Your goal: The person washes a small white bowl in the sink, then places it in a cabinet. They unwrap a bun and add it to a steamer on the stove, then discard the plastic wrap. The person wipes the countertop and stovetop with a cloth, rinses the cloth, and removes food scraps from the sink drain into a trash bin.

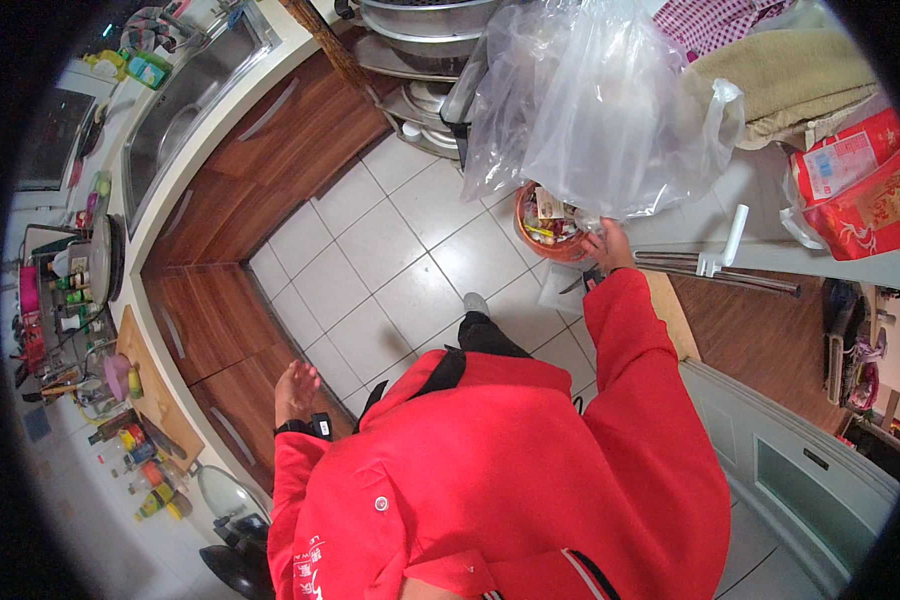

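Clear plastic bag (610, 120) drapes partly across the view of the orange bin (521, 228); litter (550, 204) already in bin, bag not. Right hand (608, 246) is at the bag's lower edge, can't tell if pinching; left hand (297, 388) empty, fingers loosely spread.

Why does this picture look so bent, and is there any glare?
Head view: the countertop curves toward the rim and the corners go black, as with a wide fisheye lens; head view: pale highlights streak the clear plastic bag, and the floor tiles catch a bright patch; head view: fingers of the right hand remain distinguishable.
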A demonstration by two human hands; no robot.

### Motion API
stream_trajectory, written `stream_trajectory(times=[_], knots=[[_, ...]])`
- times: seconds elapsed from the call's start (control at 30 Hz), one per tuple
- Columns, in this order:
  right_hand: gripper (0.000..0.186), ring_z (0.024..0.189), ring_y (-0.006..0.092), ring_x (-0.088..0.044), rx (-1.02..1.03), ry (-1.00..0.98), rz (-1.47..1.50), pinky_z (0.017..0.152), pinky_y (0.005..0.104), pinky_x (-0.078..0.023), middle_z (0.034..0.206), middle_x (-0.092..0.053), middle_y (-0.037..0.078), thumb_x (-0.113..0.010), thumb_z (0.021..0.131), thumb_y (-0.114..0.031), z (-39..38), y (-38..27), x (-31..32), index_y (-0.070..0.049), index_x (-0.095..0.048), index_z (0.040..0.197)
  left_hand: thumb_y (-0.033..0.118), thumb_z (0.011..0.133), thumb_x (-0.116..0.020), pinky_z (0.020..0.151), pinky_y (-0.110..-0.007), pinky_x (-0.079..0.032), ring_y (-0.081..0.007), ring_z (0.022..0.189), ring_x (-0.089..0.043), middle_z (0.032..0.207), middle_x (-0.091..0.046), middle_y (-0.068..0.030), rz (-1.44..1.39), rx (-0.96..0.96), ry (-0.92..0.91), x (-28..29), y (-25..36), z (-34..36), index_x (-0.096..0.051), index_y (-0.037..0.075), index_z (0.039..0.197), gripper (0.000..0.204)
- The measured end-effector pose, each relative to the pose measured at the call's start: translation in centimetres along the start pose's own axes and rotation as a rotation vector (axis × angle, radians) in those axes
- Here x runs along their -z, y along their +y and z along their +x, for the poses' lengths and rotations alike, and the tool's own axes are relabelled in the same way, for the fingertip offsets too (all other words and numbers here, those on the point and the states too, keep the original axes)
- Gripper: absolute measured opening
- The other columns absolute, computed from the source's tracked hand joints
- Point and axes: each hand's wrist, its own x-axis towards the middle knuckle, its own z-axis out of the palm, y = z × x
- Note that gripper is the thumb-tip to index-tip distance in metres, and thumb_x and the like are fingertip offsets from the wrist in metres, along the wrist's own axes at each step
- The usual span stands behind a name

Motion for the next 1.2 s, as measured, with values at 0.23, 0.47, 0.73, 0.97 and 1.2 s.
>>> stream_trajectory(times=[0.23, 0.47, 0.73, 0.97, 1.2], knots=[[0.039, 0.105, 0.0251, -0.049, 0.054, 0.095, 0.073, 0.079, 0.0397, -0.049, 0.116, -0.047, 0.007, -0.057, 0.086, -0.031, 0.5, 0.6, 0.0, -0.011, -0.045, 0.118, 0.026, 0.091, -0.056, 0.070, -0.036, -0.054, -0.0211, 0.083, -0.063, 0.095, -0.063, -0.0052, 0.027, -0.027, 0.011, -0.5, 0.3, -0.9, -0.056, 0.010, 0.102, 0.019], [0.019, 0.068, 0.0187, -0.058, 0.154, -0.236, -0.421, 0.060, 0.0315, -0.051, 0.080, -0.060, 0.007, -0.053, 0.090, -0.027, 2.5, 3.9, 5.0, -0.007, -0.054, 0.090, 0.025, 0.090, -0.056, 0.072, -0.037, -0.054, -0.0211, 0.083, -0.063, 0.091, -0.063, -0.0054, 0.005, -0.044, -0.003, 0.4, -0.2, -0.7, -0.057, 0.010, 0.099, 0.017], [0.029, 0.048, 0.0168, -0.053, -0.052, 0.107, -0.352, 0.044, 0.0302, -0.044, 0.061, -0.057, 0.006, -0.060, 0.084, -0.033, -3.0, 7.4, 5.6, -0.008, -0.057, 0.069, 0.027, 0.090, -0.056, 0.077, -0.036, -0.053, -0.0210, 0.089, -0.061, 0.099, -0.061, -0.0049, -0.132, -0.039, 0.060, 1.4, -0.7, 0.0, -0.055, 0.010, 0.107, 0.024], [0.035, 0.044, 0.0193, -0.053, -0.206, 0.006, -0.527, 0.040, 0.0341, -0.043, 0.057, -0.055, 0.008, -0.058, 0.085, -0.039, -2.4, 9.7, 1.3, -0.007, -0.055, 0.071, 0.027, 0.090, -0.057, 0.080, -0.037, -0.051, -0.0224, 0.092, -0.060, 0.101, -0.060, -0.0063, -0.306, -0.151, 0.026, 3.2, -1.5, -0.5, -0.055, 0.009, 0.108, 0.026], [0.025, 0.053, 0.0176, -0.056, -0.319, -0.295, -0.713, 0.045, 0.0328, -0.048, 0.064, -0.057, 0.004, -0.047, 0.089, -0.029, 0.3, 12.2, -9.2, -0.011, -0.056, 0.074, 0.026, 0.088, -0.059, 0.077, -0.042, -0.050, -0.0247, 0.091, -0.059, 0.097, -0.059, -0.0078, -0.456, -0.099, 0.212, 7.7, -4.0, 1.3, -0.057, 0.008, 0.101, 0.022]])
